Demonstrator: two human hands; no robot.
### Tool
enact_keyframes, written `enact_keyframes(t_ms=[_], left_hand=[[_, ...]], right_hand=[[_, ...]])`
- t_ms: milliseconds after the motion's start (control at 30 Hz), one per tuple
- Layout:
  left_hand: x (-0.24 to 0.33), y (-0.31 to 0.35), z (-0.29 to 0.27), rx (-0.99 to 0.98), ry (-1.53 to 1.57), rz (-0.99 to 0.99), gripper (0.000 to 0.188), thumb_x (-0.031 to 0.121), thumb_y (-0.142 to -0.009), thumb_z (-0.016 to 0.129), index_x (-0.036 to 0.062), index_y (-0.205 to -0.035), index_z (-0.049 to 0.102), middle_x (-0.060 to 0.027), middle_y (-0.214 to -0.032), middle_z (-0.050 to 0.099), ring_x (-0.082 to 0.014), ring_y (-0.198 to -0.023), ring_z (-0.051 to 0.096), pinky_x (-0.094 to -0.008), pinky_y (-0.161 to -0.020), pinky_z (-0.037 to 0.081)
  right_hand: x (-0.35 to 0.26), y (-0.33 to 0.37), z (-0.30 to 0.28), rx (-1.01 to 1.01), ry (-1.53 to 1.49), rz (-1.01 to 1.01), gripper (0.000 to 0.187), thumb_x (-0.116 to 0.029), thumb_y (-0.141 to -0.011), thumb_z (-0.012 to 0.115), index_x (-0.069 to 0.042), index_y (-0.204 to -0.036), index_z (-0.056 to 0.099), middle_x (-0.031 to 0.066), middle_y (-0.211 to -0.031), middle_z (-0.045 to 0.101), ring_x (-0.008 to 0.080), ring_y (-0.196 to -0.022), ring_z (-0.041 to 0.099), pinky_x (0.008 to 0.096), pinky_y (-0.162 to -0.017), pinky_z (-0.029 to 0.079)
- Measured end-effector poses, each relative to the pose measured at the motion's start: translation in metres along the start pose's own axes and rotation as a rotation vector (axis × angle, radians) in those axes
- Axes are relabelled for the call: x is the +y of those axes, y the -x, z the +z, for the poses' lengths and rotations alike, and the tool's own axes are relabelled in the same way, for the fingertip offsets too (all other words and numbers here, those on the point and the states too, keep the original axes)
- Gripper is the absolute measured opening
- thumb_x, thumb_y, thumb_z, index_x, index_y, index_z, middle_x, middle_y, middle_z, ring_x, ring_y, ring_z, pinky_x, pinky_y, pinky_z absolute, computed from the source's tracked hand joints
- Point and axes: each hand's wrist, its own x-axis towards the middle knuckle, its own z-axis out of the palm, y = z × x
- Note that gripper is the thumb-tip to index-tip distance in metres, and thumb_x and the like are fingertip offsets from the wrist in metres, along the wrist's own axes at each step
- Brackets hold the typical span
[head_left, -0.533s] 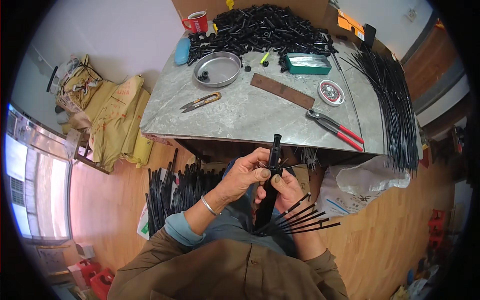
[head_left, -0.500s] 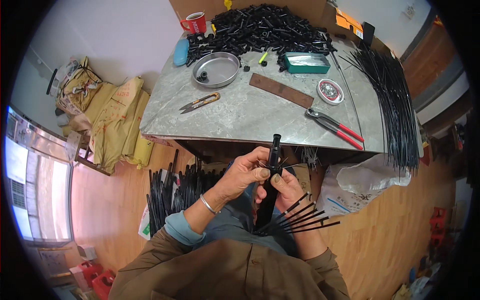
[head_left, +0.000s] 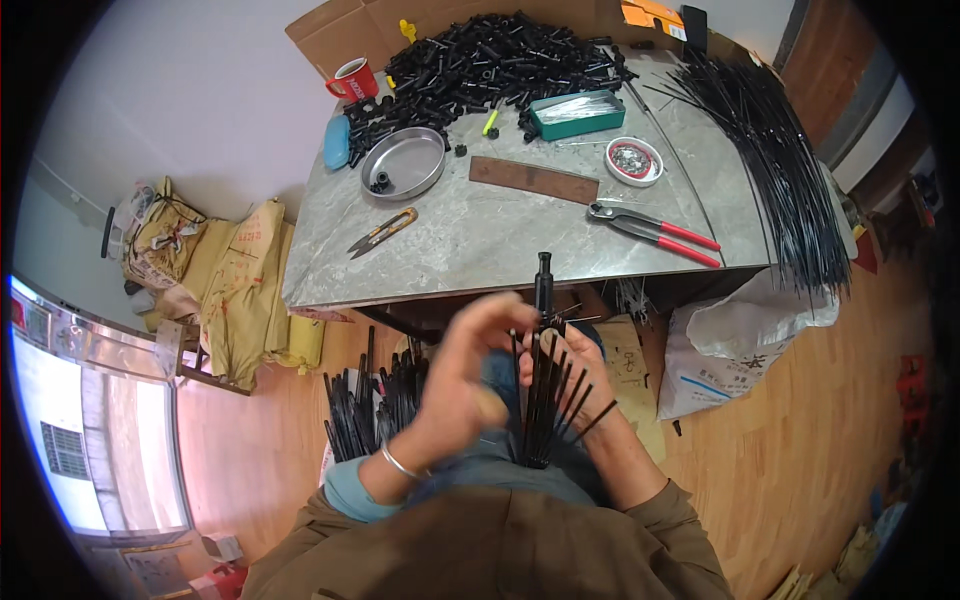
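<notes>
A black umbrella frame [head_left: 544,285] stands upright in front of me below the table edge, its tube end pointing up. Several thin black ribs [head_left: 570,405] fan out from it toward my lap. My right hand [head_left: 597,390] grips the frame just under the tube, with the thumb against the joint where the ribs meet. My left hand [head_left: 458,375], blurred by motion, is beside the frame on its left. Its thumb stands well apart from the fingers, and the fingertips are close to the joint.
On the table [head_left: 450,240] lie snips [head_left: 383,232], red-handled pincers [head_left: 655,235], a metal strip [head_left: 533,180], a round pan [head_left: 404,165], a green box [head_left: 577,115] of wires and a heap of black parts [head_left: 490,70]. Black rods [head_left: 790,180] hang over the right edge. More frames [head_left: 365,410] stand at left.
My left hand has come off the frame and swung left and down. The ribs, spread to the right before, now stand more upright against the frame. My view has shifted slightly.
</notes>
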Motion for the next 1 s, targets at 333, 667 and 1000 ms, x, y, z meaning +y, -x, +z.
enact_keyframes(t_ms=[333,667,1000], left_hand=[[-0.021,-0.016,0.028,0.347,-0.114,-0.286,0.033,0.009,-0.089,0.065,-0.0027,-0.117,0.053,-0.0005,-0.081,0.058,-0.0080,-0.064,0.056,-0.0224,-0.053,0.046],[-0.013,-0.021,0.018,0.310,-0.118,-0.384,0.030,0.011,-0.086,0.069,-0.0035,-0.112,0.065,-0.0049,-0.093,0.069,-0.0086,-0.078,0.061,-0.0219,-0.070,0.050],[-0.016,-0.019,0.023,0.282,-0.164,-0.340,0.023,0.007,-0.086,0.068,-0.0028,-0.106,0.067,-0.0041,-0.091,0.069,-0.0083,-0.076,0.061,-0.0216,-0.071,0.050]], right_hand=[[0.008,0.000,0.018,0.138,0.151,-0.345,0.019,-0.019,-0.095,0.060,-0.003,-0.104,0.063,-0.0012,-0.087,0.062,0.0054,-0.075,0.056,0.0196,-0.067,0.047],[0.018,-0.009,0.016,0.205,0.506,-0.601,0.027,-0.012,-0.093,0.061,0.000,-0.117,0.061,0.0018,-0.098,0.056,0.0096,-0.088,0.054,0.0234,-0.076,0.046],[0.005,0.004,0.007,0.262,0.960,-0.836,0.028,-0.015,-0.084,0.068,-0.002,-0.108,0.063,0.0123,-0.093,0.059,0.0272,-0.082,0.058,0.0360,-0.072,0.047]])
